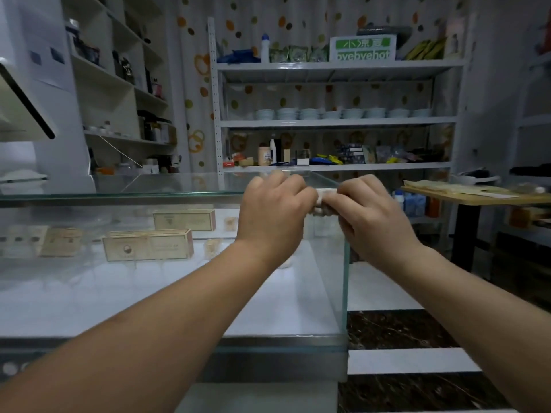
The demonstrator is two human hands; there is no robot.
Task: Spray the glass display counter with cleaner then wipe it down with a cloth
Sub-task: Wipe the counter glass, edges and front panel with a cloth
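Observation:
The glass display counter [149, 198] runs across the left and middle of the view, its right corner edge at the centre. A small white cloth [325, 199] is bunched between my two hands above that far right corner. My left hand [274, 216] grips the cloth's left end with curled fingers. The cloth's right end is held by my right hand [372, 216], its fingers also curled. Most of the cloth is hidden inside my hands. No spray bottle shows near my hands.
Inside the counter lie beige boxes [147, 244] on a white shelf. Behind stands a metal rack [337, 123] with bowls, bottles and packets. A wooden table [477, 198] sits to the right, and dark marble floor lies below it.

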